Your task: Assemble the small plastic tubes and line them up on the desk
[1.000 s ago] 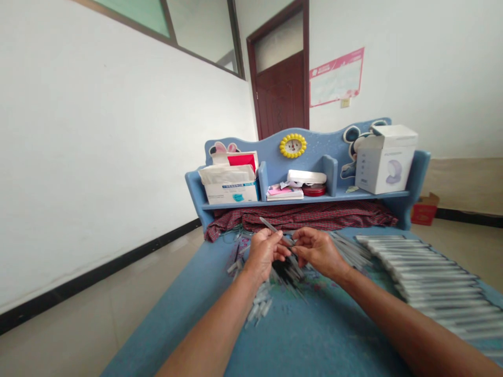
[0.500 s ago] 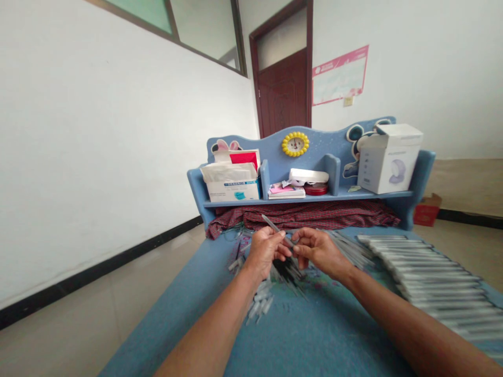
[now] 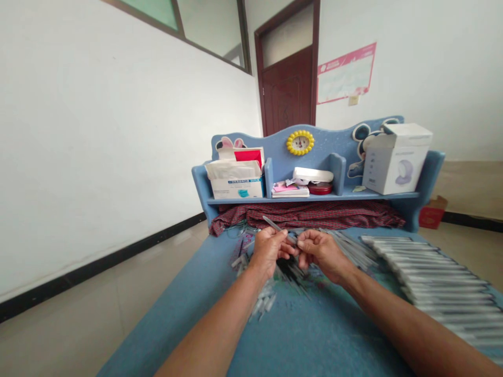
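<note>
Hands around slim tube, blue surface

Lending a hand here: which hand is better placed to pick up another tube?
Probably the right hand: the left hand grips the slim grey tube, while the right's fingers only reach its lower end, and loose grey tubes lie beside them.

**Row of grey tubes**: blurred, cut off by the picture's right edge, as is the right end of the **blue worktop**. **Slim tube**: lower end hidden by the **left hand** and **right hand**. **Dark pile**: partly hidden below the hands, blurred; individual pieces too small to tell.
</note>
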`<state>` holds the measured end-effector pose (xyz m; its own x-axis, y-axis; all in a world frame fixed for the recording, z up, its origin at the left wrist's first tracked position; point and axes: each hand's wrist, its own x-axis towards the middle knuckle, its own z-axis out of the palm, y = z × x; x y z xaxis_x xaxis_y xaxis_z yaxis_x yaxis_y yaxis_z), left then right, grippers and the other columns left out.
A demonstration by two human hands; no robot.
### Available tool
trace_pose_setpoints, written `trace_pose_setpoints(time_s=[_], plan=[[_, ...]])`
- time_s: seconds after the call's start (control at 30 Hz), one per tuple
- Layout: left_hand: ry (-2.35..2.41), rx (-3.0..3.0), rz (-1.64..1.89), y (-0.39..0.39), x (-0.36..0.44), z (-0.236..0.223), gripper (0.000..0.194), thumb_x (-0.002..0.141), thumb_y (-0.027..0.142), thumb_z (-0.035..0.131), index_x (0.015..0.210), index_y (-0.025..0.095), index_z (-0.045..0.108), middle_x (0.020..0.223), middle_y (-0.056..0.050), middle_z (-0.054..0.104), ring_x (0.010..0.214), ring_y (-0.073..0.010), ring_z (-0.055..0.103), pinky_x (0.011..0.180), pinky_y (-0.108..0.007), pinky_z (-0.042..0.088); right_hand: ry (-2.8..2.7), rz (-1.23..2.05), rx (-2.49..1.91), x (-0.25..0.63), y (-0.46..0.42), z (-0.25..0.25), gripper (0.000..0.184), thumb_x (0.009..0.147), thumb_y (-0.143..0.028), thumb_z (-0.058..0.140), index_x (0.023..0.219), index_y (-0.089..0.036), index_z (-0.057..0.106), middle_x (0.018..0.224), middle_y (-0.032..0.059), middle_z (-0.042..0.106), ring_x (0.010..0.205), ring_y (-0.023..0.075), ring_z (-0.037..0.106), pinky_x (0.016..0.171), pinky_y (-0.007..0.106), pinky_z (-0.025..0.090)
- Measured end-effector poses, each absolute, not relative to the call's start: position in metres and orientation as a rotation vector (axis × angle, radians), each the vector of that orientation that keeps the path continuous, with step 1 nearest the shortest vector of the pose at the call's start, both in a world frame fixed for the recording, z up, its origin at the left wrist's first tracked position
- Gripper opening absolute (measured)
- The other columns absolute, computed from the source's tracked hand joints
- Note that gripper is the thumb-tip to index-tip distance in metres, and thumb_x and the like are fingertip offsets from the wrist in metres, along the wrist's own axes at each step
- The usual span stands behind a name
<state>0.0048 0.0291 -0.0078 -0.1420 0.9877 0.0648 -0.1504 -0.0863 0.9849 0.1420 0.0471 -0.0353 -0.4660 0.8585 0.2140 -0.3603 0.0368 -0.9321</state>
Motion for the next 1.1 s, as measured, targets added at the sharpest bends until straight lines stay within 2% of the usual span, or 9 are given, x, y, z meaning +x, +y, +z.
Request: trace_pose_setpoints(time_s=[0.27, 0.37, 0.53, 0.67, 0.8, 0.9, 1.1], plan=[[1.177, 1.038, 1.463, 0.027, 0.009, -0.006, 0.013, 0.074, 0.021, 0.060, 0.074, 0.013, 0.049, 0.054, -0.003, 0.062, 0.038, -0.0110, 0.056, 0.033, -0.017, 0.037, -1.365, 1.534, -0.590, 0.141, 0.049, -0.040, 0.038, 0.060, -0.034, 0.075, 0.081, -0.017, 0.049, 0.055, -0.0021, 0.063, 0.044, 0.0137, 0.060, 0.043, 0.024, 0.046], [1.183, 1.047, 1.468, 0.026, 0.008, -0.005, 0.012, 0.074, 0.020, 0.059, 0.075, 0.013, 0.049, 0.056, -0.003, 0.063, 0.038, -0.0105, 0.056, 0.033, -0.016, 0.037, -1.403, 1.465, -0.663, 0.140, 0.049, -0.041, 0.037, 0.061, -0.037, 0.073, 0.079, -0.017, 0.048, 0.051, -0.0029, 0.062, 0.040, 0.0139, 0.058, 0.040, 0.023, 0.045], [1.188, 1.085, 1.488, 0.027, 0.007, -0.005, 0.013, 0.074, 0.022, 0.059, 0.075, 0.014, 0.048, 0.058, -0.003, 0.063, 0.038, -0.0105, 0.056, 0.033, -0.017, 0.037, -1.490, 1.296, -0.803, 0.137, 0.046, -0.041, 0.029, 0.065, -0.040, 0.068, 0.066, -0.018, 0.049, 0.042, -0.0043, 0.055, 0.031, 0.0113, 0.050, 0.031, 0.020, 0.035], [1.188, 1.111, 1.499, 0.028, 0.007, -0.005, 0.014, 0.074, 0.023, 0.060, 0.074, 0.014, 0.048, 0.058, -0.002, 0.063, 0.038, -0.0105, 0.056, 0.033, -0.017, 0.038, -1.527, 1.209, -0.805, 0.137, 0.047, -0.044, 0.022, 0.069, -0.036, 0.064, 0.065, -0.019, 0.052, 0.042, -0.0048, 0.053, 0.032, 0.0102, 0.048, 0.031, 0.020, 0.035], [1.165, 1.139, 1.498, 0.027, 0.006, -0.004, 0.014, 0.074, 0.023, 0.059, 0.075, 0.015, 0.048, 0.059, -0.002, 0.063, 0.038, -0.0106, 0.056, 0.033, -0.018, 0.038, -1.559, 1.164, -0.803, 0.138, 0.047, -0.046, 0.021, 0.072, -0.037, 0.063, 0.068, -0.018, 0.054, 0.051, -0.0033, 0.058, 0.033, 0.0095, 0.050, 0.032, 0.020, 0.035], [1.153, 1.147, 1.490, 0.026, 0.006, -0.003, 0.013, 0.074, 0.022, 0.059, 0.076, 0.014, 0.049, 0.061, -0.002, 0.063, 0.038, -0.0105, 0.056, 0.033, -0.018, 0.038, -1.555, 1.218, -0.815, 0.138, 0.045, -0.044, 0.028, 0.073, -0.044, 0.060, 0.068, -0.017, 0.053, 0.054, -0.0015, 0.061, 0.032, 0.0102, 0.051, 0.031, 0.020, 0.035], [1.165, 1.144, 1.480, 0.026, 0.006, -0.003, 0.011, 0.074, 0.020, 0.058, 0.076, 0.014, 0.049, 0.062, -0.003, 0.063, 0.039, -0.0100, 0.056, 0.033, -0.017, 0.038, -1.465, 1.547, -0.743, 0.137, 0.042, -0.042, 0.039, 0.077, -0.053, 0.051, 0.070, -0.015, 0.051, 0.056, 0.0031, 0.065, 0.032, 0.0102, 0.053, 0.032, 0.019, 0.035]])
